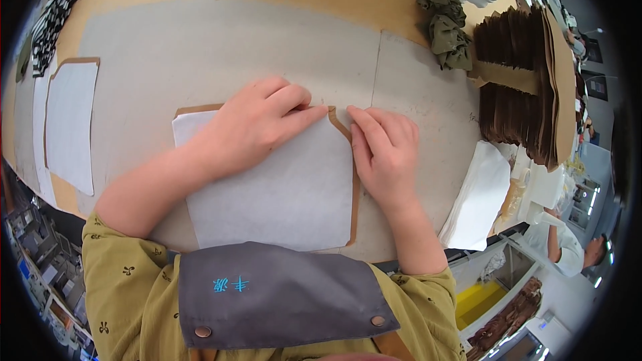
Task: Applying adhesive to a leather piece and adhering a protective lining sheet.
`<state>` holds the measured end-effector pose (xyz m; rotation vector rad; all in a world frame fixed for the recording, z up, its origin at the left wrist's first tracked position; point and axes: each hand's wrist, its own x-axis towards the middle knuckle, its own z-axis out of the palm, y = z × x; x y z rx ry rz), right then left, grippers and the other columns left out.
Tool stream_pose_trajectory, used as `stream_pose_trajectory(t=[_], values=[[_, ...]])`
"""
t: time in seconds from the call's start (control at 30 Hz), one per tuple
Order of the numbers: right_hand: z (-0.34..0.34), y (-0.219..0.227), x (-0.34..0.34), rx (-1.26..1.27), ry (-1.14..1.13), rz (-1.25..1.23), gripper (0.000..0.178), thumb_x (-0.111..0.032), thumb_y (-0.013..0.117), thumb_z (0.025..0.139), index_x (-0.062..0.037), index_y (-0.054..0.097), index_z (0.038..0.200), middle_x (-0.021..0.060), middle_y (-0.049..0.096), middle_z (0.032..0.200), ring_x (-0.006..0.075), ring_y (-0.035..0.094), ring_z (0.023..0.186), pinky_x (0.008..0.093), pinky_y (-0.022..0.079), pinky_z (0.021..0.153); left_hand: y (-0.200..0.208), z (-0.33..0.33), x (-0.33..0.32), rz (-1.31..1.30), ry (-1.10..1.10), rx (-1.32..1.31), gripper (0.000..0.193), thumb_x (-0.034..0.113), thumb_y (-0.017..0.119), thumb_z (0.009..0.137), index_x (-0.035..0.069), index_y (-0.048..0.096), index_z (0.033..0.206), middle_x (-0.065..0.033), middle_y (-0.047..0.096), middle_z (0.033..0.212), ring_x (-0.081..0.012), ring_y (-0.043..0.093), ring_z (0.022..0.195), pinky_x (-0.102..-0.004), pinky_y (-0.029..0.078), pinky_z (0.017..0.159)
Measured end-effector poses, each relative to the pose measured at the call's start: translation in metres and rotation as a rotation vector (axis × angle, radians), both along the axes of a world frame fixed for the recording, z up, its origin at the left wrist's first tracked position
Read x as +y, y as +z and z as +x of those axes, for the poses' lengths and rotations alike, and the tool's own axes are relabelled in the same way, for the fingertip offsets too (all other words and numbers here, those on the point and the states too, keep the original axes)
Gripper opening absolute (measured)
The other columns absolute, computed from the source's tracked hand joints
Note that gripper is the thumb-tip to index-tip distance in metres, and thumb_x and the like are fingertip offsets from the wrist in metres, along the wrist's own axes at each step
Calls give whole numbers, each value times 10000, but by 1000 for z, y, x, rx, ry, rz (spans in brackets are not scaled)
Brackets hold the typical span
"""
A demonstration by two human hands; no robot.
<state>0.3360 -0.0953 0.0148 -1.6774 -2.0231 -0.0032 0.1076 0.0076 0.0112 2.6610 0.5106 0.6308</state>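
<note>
Both hands press flat and open on the white sheet (281,194) over brown card (352,180), left hand (257,124) on its top edge, right hand (384,150) nearer the clipped corner.

Single head cam, fisheye, looks steeply down, close over table (200,33); no 2nd view.

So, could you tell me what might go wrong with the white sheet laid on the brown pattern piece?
1. The white sheet leaves a strip of the brown pattern piece showing on the right, so it may end up misaligned.
2. Only the left hand and right hand pin it near the top; the lower part might shift or wrinkle.
</note>
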Motion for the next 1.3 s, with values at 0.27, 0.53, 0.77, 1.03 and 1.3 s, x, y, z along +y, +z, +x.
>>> stream_pose_trajectory(t=[0.27, 0.53, 0.77, 1.03, 1.3], values=[[-8, -3, 2, -120, 73, -39, 453, -78, 718, 756, -168, 734, 1199, -21, 617, 1074, 173, 576, 925, 396, 431, 922, 2, 1, 1, 30, 28, 4, 419, 47, 638, 799, 55, 686, 1215, -73, 608, 1052, -251, 591, 915, -353, 530, 781], [-9, -6, -1, -137, 33, -36, 476, -37, 694, 737, -203, 750, 1180, -25, 594, 1074, 182, 551, 927, 444, 447, 955, 23, -27, 15, -494, 230, 72, 277, 75, 706, 888, 66, 691, 1165, -80, 655, 1009, -251, 657, 930, -357, 548, 782], [-10, 1, 1, -107, 46, -108, 526, 2, 719, 723, -200, 742, 1208, -23, 578, 1063, 169, 551, 875, 456, 446, 972, 13, -33, 14, -304, 133, 9, 287, 69, 746, 851, 104, 719, 1134, -55, 672, 997, -250, 654, 908, -367, 545, 775], [-9, 5, 2, -96, 43, -143, 517, -4, 717, 739, -201, 739, 1217, -23, 577, 1065, 157, 554, 874, 458, 431, 994, -1, -31, 12, -213, 93, -115, 322, 38, 751, 822, 120, 736, 1133, -37, 675, 993, -236, 636, 873, -367, 525, 747], [-10, 8, 2, -81, 28, -175, 443, -98, 764, 787, -217, 736, 1213, -31, 579, 1066, 155, 556, 881, 469, 423, 1003, -1, -32, 9, 114, -8, -19, 413, 86, 638, 731, 36, 716, 1133, -58, 650, 1039, -230, 613, 856, -352, 540, 745]])
